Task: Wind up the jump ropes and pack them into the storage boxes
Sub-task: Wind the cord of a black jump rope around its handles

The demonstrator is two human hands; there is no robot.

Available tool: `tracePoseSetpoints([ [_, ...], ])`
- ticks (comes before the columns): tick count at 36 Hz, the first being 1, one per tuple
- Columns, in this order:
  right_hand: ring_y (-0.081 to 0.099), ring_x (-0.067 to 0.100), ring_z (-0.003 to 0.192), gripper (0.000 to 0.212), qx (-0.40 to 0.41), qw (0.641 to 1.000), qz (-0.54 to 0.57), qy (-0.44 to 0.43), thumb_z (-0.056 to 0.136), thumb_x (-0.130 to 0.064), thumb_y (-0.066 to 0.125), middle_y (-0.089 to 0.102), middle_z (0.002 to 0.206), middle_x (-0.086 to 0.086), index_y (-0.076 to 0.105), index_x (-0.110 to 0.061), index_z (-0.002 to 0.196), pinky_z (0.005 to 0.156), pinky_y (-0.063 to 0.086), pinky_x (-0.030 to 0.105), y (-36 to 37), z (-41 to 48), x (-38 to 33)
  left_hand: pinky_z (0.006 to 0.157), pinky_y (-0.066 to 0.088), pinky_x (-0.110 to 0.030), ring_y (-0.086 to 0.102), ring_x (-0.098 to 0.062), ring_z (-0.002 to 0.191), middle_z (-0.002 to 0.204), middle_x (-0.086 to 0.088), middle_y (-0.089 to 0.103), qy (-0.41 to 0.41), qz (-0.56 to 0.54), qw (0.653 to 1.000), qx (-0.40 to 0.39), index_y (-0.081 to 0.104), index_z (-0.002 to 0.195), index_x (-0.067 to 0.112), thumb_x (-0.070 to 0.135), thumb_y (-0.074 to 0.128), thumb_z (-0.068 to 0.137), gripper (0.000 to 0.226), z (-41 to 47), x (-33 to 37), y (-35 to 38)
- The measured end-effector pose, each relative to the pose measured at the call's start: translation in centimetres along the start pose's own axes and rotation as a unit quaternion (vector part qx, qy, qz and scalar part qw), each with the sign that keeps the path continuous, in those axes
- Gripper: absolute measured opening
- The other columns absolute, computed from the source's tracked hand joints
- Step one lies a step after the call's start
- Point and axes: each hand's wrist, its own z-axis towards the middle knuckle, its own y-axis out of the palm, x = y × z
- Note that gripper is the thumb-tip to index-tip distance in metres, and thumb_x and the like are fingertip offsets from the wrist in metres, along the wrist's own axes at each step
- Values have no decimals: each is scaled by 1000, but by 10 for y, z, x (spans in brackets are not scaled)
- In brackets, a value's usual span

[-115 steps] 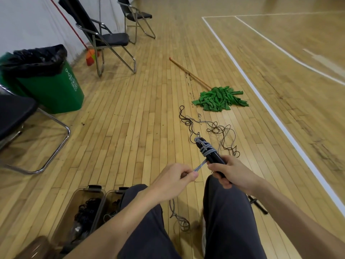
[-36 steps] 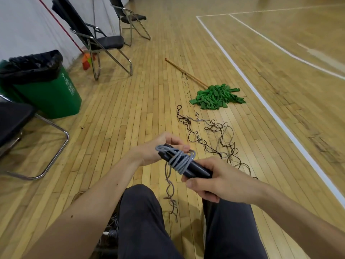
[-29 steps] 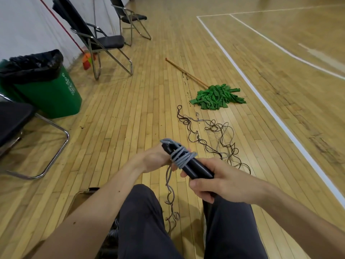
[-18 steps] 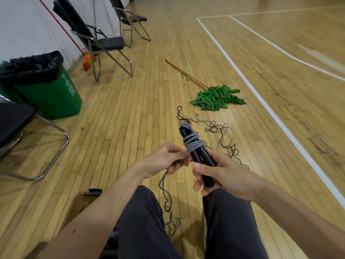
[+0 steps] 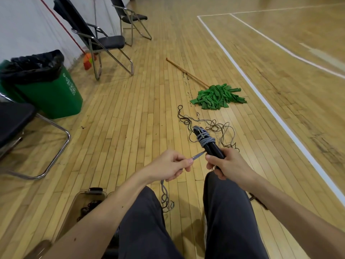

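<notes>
Now in hand: the right hand (image 5: 226,163) is curled tight round the low end of the 2 black handles (image 5: 211,147), held side by side with their tips pointing away from the person.
Left hand: the left hand (image 5: 168,165) pinches the grey rope (image 5: 206,140) between thumb and fingers — the short bit from the pinch to the handles is pulled straight.
Wraps: a few grey turns sit round the handles near the top.
Loose end: the rest of the grey rope hangs from the left hand down to the floor (image 5: 130,128), between the knees.
How it handles: I think the rope is light, soft and bendy — slack turns could slip off. The handles look hard and easy to hold.
Where to hold: grip the handles low down, and pinch the rope close to the wraps.
Box: a clear storage box (image 5: 95,190) sits on the floor by the left leg, with dark ropes (image 5: 89,206) in it.
Other ropes: a dark tangle (image 5: 214,128) lies on the floor just past the hands.
</notes>
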Motion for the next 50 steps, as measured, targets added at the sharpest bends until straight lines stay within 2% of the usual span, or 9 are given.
tracePoseSetpoints([
  [5,40,13,47,9,13,999,-23,24,100,-13,62,64,67,4,58,-5,101,43,34,23,-12,13,12,47,36,-23,40,-8,43,51,8,49,-32,55,998,25,70,91,6,39,56,101,38,3,-4,0],
  [12,41,15,50,9,23,997,-64,25,99,-14,62,63,67,4,58,-6,100,45,34,26,-19,24,25,68,46,-24,57,-2,72,78,9,63,-18,207,976,64,72,106,16,46,55,99,35,0,-1,3],
  [14,44,16,52,9,31,996,-82,26,99,-15,63,65,69,5,59,-7,99,46,35,27,-20,27,28,62,44,-27,54,-8,66,72,7,59,-5,244,967,73,71,106,16,46,52,101,36,-2,1,5],
  [16,47,17,54,10,33,995,-94,29,98,-16,64,66,70,6,60,-7,100,47,38,26,-21,29,31,57,39,-29,48,-8,57,64,8,53,10,296,952,82,71,108,17,43,49,103,35,-4,8,8],
  [21,48,17,55,16,32,993,-104,50,98,-17,64,67,71,6,61,-3,103,47,39,27,-16,33,35,68,48,-33,46,-7,63,70,9,49,44,432,896,98,67,112,17,44,40,106,38,-12,26,10],
  [26,50,17,56,16,2,990,-119,74,99,-18,64,70,73,9,60,-5,105,47,42,25,-13,31,28,64,38,-28,49,-14,68,73,6,49,71,536,833,112,64,108,18,46,37,106,39,-18,47,2],
  [40,44,10,46,16,-130,963,-202,124,99,-18,62,52,63,1,55,-11,87,44,38,23,6,16,14,56,30,-22,50,-11,68,67,12,42,125,600,783,103,65,101,19,54,47,99,39,-19,68,-16],
  [44,44,11,46,17,-182,946,-233,133,99,-20,63,52,62,0,55,-11,86,45,38,22,15,8,7,61,38,-21,53,-10,74,72,12,45,149,625,762,84,61,93,17,61,52,89,46,-16,75,-33],
  [50,43,10,48,17,-236,933,-250,110,100,-20,61,50,63,0,55,-12,86,47,39,22,22,-8,-11,52,26,-17,39,0,57,65,13,42,165,630,753,91,46,77,22,68,56,81,47,-15,86,-54],
])
